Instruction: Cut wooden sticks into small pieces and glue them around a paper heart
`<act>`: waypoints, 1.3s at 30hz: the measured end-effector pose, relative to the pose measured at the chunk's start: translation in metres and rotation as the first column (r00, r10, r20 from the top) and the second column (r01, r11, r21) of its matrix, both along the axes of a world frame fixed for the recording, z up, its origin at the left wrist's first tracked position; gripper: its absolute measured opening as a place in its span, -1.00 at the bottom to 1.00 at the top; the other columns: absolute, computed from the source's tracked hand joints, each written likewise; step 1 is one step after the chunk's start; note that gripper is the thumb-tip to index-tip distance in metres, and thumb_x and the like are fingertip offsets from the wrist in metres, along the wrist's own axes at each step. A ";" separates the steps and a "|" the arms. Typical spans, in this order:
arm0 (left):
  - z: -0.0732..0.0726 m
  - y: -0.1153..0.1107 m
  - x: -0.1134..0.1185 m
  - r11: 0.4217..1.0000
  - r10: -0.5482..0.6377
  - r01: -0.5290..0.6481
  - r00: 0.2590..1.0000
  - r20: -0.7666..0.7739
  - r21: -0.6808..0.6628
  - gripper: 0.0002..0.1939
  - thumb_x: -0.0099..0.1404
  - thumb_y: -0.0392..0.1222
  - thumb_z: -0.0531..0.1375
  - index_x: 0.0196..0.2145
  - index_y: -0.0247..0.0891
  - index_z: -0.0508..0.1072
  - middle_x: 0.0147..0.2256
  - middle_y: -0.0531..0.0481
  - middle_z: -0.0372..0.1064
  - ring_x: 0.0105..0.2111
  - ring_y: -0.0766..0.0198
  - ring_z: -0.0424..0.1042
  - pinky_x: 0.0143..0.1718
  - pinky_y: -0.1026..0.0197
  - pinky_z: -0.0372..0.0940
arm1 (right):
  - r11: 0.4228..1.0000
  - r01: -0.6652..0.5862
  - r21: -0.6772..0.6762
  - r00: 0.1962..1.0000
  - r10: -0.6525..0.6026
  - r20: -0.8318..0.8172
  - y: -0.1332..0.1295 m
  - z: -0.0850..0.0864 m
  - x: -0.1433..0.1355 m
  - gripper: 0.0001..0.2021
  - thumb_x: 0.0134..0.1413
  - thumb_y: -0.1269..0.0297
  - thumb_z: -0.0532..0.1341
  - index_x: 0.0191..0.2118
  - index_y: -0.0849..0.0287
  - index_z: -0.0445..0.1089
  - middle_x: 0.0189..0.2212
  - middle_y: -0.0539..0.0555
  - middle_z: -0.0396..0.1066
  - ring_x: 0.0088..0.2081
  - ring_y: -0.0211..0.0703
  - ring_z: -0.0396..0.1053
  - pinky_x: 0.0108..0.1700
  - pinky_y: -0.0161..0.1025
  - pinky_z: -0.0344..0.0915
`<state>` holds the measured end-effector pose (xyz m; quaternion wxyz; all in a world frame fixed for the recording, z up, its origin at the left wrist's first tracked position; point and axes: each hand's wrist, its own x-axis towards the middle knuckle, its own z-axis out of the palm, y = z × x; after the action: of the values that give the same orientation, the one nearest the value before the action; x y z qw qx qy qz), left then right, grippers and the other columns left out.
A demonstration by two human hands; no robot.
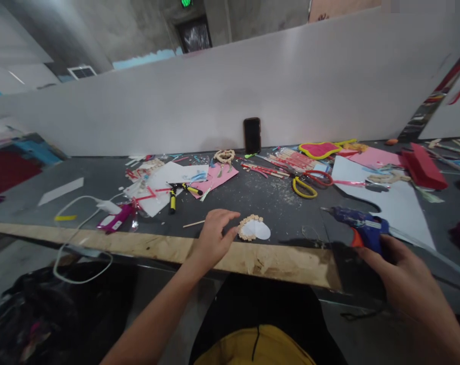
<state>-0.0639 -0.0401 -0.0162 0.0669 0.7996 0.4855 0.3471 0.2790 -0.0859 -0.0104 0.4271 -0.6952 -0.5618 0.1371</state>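
Observation:
My right hand is wrapped around the handle of a blue hot glue gun with an orange trigger, its nozzle pointing left over the dark tabletop. At the table's front edge lies a white paper cutout, its left part rimmed with small light wooden pieces. Beside that rim is my left hand, thumb and fingers apart with nothing between them. Whether the thumb touches the rim I cannot tell. A thin wooden stick pokes out to the left of this hand.
Yellow-handled pliers lie on white paper at left, near a purple device with a white cable. Scissors with red and yellow handles lie mid-right. A phone leans on the back panel. A beaded ring sits nearby.

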 end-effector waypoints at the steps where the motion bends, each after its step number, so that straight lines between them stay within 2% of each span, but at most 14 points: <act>1: 0.005 0.006 0.004 0.999 -0.035 0.034 0.998 -0.046 -0.027 -0.74 0.26 -0.21 0.10 -0.09 -0.25 0.39 -0.13 -0.10 0.40 -0.06 0.14 0.27 0.01 0.03 0.15 | 0.997 -0.016 -0.076 0.963 -0.006 -0.271 -0.002 0.000 -0.008 -0.85 -0.16 0.19 0.22 -0.43 0.13 0.37 -0.61 0.11 0.45 -0.61 -0.11 0.39 -0.63 -0.27 0.23; 2: 0.009 0.012 0.009 0.996 -0.062 0.057 0.994 -0.091 -0.065 -0.73 0.25 -0.20 0.11 -0.09 -0.25 0.40 -0.13 -0.09 0.41 -0.06 0.13 0.27 0.02 0.03 0.14 | 0.986 -0.074 -0.149 0.851 -0.016 -0.525 -0.003 -0.001 -0.017 -0.81 -0.20 0.17 0.25 -0.41 0.12 0.36 -0.59 0.08 0.44 -0.59 -0.13 0.38 -0.60 -0.26 0.26; 3: 0.012 0.018 0.015 0.992 -0.074 0.059 0.988 -0.138 -0.108 -0.73 0.25 -0.19 0.12 -0.10 -0.23 0.41 -0.13 -0.08 0.41 -0.06 0.12 0.27 0.01 0.02 0.14 | 0.973 -0.146 -0.176 0.727 -0.015 -0.687 -0.003 -0.001 -0.025 -0.74 -0.25 0.15 0.29 -0.35 0.13 0.38 -0.56 0.06 0.45 -0.58 -0.17 0.37 -0.57 -0.27 0.28; 4: 0.015 0.024 0.021 0.986 -0.083 0.052 0.978 -0.193 -0.161 -0.73 0.24 -0.19 0.13 -0.10 -0.21 0.42 -0.13 -0.07 0.41 -0.05 0.11 0.26 0.01 0.02 0.14 | 0.961 -0.212 -0.179 0.622 -0.009 -0.783 -0.003 -0.001 -0.034 -0.66 -0.28 0.15 0.33 -0.29 0.14 0.39 -0.52 0.05 0.45 -0.56 -0.20 0.36 -0.55 -0.29 0.28; 5: 0.016 0.029 0.027 0.978 -0.094 0.043 0.964 -0.247 -0.205 -0.73 0.23 -0.19 0.13 -0.10 -0.19 0.43 -0.11 -0.05 0.41 -0.04 0.10 0.25 0.01 0.02 0.13 | 0.956 -0.242 -0.164 0.554 -0.003 -0.833 -0.002 -0.002 -0.041 -0.61 -0.30 0.14 0.36 -0.25 0.14 0.39 -0.49 0.04 0.45 -0.55 -0.23 0.35 -0.54 -0.31 0.28; 8: 0.016 0.042 0.042 0.962 -0.118 0.010 0.917 -0.380 -0.274 -0.70 0.20 -0.18 0.15 -0.09 -0.13 0.43 -0.06 -0.01 0.39 -0.01 0.07 0.22 -0.01 0.01 0.11 | 0.971 -0.223 -0.091 0.486 0.030 -0.873 0.004 -0.004 -0.059 -0.56 -0.27 0.11 0.38 -0.19 0.12 0.37 -0.44 0.02 0.45 -0.48 -0.26 0.36 -0.48 -0.36 0.30; 10: 0.014 0.047 0.049 0.959 -0.129 0.005 0.898 -0.420 -0.285 -0.71 0.20 -0.17 0.15 -0.09 -0.11 0.43 -0.04 0.00 0.38 -0.01 0.07 0.21 -0.02 0.01 0.11 | 0.976 -0.210 -0.051 0.513 0.065 -0.856 0.007 -0.008 -0.067 -0.58 -0.19 0.05 0.34 -0.17 0.11 0.35 -0.42 0.01 0.44 -0.47 -0.27 0.37 -0.46 -0.36 0.30; 12: 0.011 0.051 0.053 0.958 -0.138 0.007 0.889 -0.436 -0.287 -0.72 0.20 -0.17 0.14 -0.11 -0.10 0.44 -0.05 -0.01 0.38 -0.01 0.07 0.22 -0.02 0.01 0.10 | 0.974 -0.224 -0.036 0.609 0.111 -0.785 0.010 -0.014 -0.071 -0.61 -0.09 0.00 0.27 -0.18 0.13 0.33 -0.44 0.01 0.43 -0.48 -0.27 0.35 -0.44 -0.33 0.31; 16: 0.007 0.056 0.057 0.957 -0.150 0.011 0.874 -0.463 -0.290 -0.73 0.18 -0.17 0.15 -0.14 -0.11 0.46 -0.06 -0.02 0.38 -0.01 0.05 0.22 -0.02 0.00 0.09 | 0.953 -0.300 -0.033 0.813 0.237 -0.532 0.011 -0.025 -0.072 -0.65 0.08 -0.04 0.11 -0.22 0.17 0.30 -0.51 0.01 0.38 -0.51 -0.22 0.34 -0.42 -0.26 0.31; 20: 0.004 0.060 0.059 0.956 -0.155 0.013 0.869 -0.470 -0.292 -0.78 0.18 -0.15 0.15 -0.19 -0.11 0.48 -0.08 -0.02 0.39 -0.02 0.04 0.22 -0.03 -0.02 0.09 | 0.943 -0.327 -0.052 0.897 0.293 -0.330 0.010 -0.031 -0.070 -0.64 0.13 -0.03 0.03 -0.27 0.19 0.32 -0.46 0.06 0.39 -0.48 -0.19 0.35 -0.39 -0.24 0.30; 26: 0.000 0.060 0.059 0.954 -0.163 0.021 0.875 -0.455 -0.301 -0.80 0.17 -0.16 0.16 -0.23 -0.13 0.48 -0.08 -0.02 0.39 -0.04 0.04 0.23 -0.06 -0.03 0.10 | 0.942 -0.326 -0.076 0.940 0.314 -0.133 0.010 -0.037 -0.068 -0.65 0.15 0.00 0.01 -0.30 0.16 0.39 -0.37 0.10 0.42 -0.35 -0.13 0.38 -0.28 -0.23 0.29; 32: -0.002 0.061 0.060 0.956 -0.150 0.026 0.899 -0.412 -0.291 -0.86 0.21 -0.19 0.14 -0.30 -0.14 0.50 -0.10 0.00 0.41 -0.03 0.08 0.24 -0.03 -0.03 0.07 | 0.927 -0.367 -0.078 0.928 0.359 -0.101 0.011 -0.039 -0.068 -0.65 0.15 0.01 0.01 -0.29 0.14 0.39 -0.29 0.13 0.44 -0.26 -0.10 0.39 -0.23 -0.22 0.29; 35: 0.000 0.059 0.059 0.959 -0.141 0.031 0.914 -0.379 -0.282 -0.85 0.24 -0.18 0.13 -0.27 -0.15 0.49 -0.13 0.00 0.43 -0.04 0.11 0.25 -0.01 0.00 0.07 | 0.928 -0.365 -0.070 0.927 0.355 -0.124 0.011 -0.036 -0.069 -0.65 0.16 0.00 0.00 -0.25 0.15 0.38 -0.32 0.12 0.44 -0.30 -0.11 0.38 -0.27 -0.22 0.29; 39: 0.007 0.048 0.052 0.964 -0.115 0.071 0.980 -0.161 -0.257 -0.84 0.27 -0.16 0.12 -0.24 -0.16 0.47 -0.21 -0.01 0.45 -0.09 0.18 0.30 -0.03 0.10 0.14 | 0.932 -0.361 -0.036 0.918 0.348 -0.191 0.006 -0.027 -0.072 -0.64 0.18 0.01 -0.03 -0.25 0.16 0.37 -0.39 0.09 0.41 -0.39 -0.16 0.35 -0.33 -0.24 0.28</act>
<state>-0.0120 0.0083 -0.0094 0.1407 0.8341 0.4911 0.2082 0.2074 -0.0804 -0.0373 0.4200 -0.5811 -0.6318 0.2945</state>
